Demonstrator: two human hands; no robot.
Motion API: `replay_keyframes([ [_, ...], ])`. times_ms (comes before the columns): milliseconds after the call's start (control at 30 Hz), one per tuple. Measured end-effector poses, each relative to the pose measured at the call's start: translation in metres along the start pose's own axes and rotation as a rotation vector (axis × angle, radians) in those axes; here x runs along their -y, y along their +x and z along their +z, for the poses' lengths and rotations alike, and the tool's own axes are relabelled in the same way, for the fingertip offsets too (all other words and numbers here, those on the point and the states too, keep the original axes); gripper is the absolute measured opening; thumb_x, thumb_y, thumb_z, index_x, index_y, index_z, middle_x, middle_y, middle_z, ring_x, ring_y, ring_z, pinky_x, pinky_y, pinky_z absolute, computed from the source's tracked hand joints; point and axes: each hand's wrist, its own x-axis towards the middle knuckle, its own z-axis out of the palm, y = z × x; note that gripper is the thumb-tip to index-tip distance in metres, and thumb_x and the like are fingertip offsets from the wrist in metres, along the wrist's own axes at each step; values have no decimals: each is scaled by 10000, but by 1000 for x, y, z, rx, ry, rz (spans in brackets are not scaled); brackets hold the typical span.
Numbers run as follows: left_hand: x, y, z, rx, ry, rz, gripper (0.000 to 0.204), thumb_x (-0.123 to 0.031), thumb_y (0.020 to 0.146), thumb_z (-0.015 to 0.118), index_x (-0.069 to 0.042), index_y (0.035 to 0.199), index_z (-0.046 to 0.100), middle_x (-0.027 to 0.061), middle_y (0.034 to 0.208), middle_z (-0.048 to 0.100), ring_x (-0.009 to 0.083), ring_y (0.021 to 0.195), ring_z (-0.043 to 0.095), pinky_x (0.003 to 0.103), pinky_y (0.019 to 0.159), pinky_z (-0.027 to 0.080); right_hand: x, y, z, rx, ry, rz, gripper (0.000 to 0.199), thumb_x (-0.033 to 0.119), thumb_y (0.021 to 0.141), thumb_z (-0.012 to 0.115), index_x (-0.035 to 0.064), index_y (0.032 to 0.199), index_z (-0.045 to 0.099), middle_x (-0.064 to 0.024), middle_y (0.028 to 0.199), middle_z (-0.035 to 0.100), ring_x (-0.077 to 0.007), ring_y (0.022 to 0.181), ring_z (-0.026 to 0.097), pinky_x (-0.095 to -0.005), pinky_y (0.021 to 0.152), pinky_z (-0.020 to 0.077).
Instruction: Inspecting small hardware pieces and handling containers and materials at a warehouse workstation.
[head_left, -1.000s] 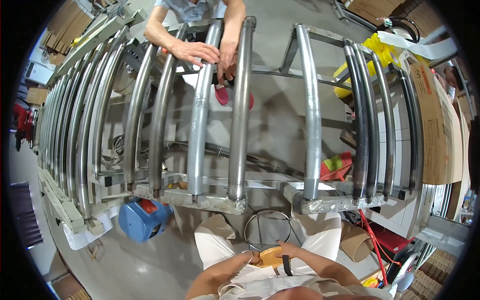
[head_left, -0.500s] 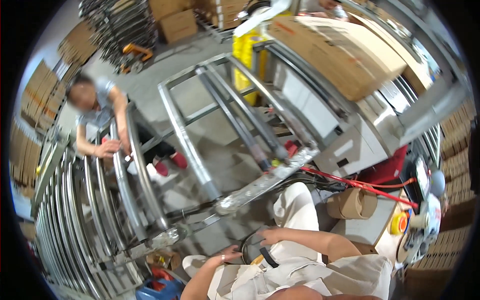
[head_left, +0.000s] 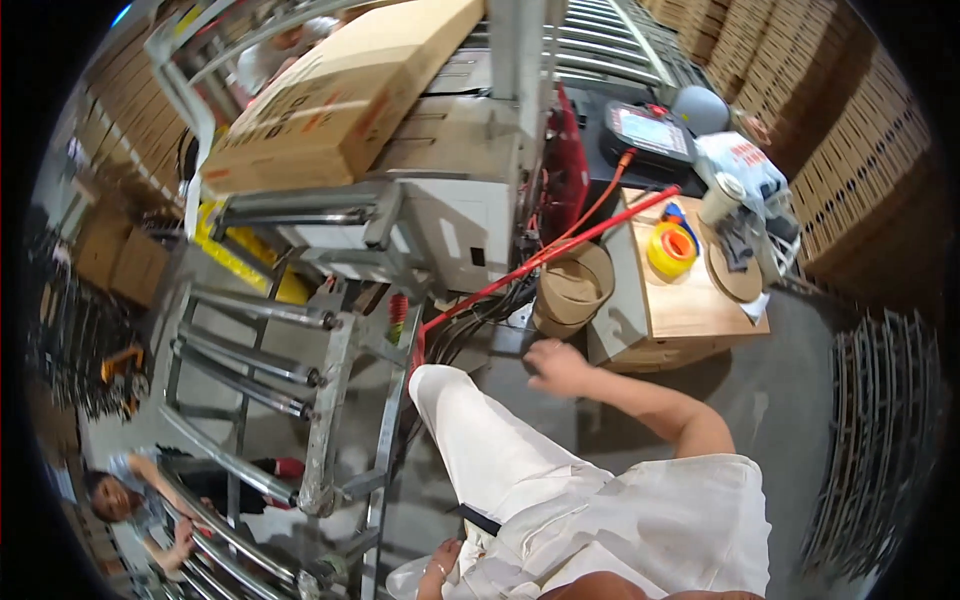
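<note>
My right hand point(head_left: 557, 366) reaches out empty, fingers loosely spread, toward the brown tape rolls point(head_left: 572, 290) by the wooden crate's point(head_left: 690, 310) left edge. My left hand point(head_left: 440, 562) rests low against my white clothing; its grip I can't tell.

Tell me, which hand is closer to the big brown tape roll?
The right hand. It is stretched out just below the brown tape roll, not touching it. The left hand is far below, down by the person's waist.
</note>
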Motion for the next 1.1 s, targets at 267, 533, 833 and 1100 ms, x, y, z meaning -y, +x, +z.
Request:
replay_keyframes([
  [267,-60,-4,-32,-21,70,-182,491,-389,795,571,-45,1144,544,170,1025,616,302,994,570,340,867,432,-215,-108,-96,-710,-60,712,320,143,760,629,46,1047,525,-143,1001,559,-313,930,544,-383,791,433],
  [533,-26,-23,-40,-111,96,-304,449,-348,771,610,-41,1095,573,170,919,640,286,878,613,335,802,464,-308,-203,-106,-537,-390,1564,574,359,706,680,26,1126,473,-198,1115,506,-355,1037,495,-422,861,417],
  [833,-55,-5,-55,-104,94,-227,400,-299,808,573,-19,1093,560,143,866,660,258,838,635,318,764,480,-334,-197,-125,-240,-426,1197,578,427,718,646,0,1062,463,-208,1078,520,-349,1043,494,-438,869,398],
  [1100,-69,4,-48,-106,102,-199,410,-302,779,590,-31,1086,570,149,865,659,257,828,635,317,760,482,-358,-197,-132,-124,-497,969,357,339,756,602,2,863,557,-205,858,606,-347,836,590,-425,750,468],
])
